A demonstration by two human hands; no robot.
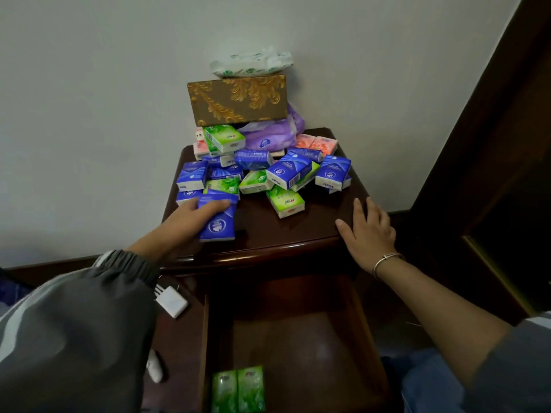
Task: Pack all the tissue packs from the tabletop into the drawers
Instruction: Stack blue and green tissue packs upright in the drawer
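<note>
Fingers (215,204) of the left hand (190,217) curl over a blue pack (217,223) at the tabletop (268,231) front-left, beside the pile (268,174). The right hand (368,234) lies flat, fingers straight, on the front-right edge. Open drawer (298,332) below holds 2 green packs (238,389).

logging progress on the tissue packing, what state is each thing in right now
drawer, pulled open
two green packs, side by side in the drawer
left hand, grips a blue pack at the tabletop front left
right hand, open, flat on the tabletop
tissue pile, loose on the tabletop, not yet packed
gold box, perched on the pile's back
</note>
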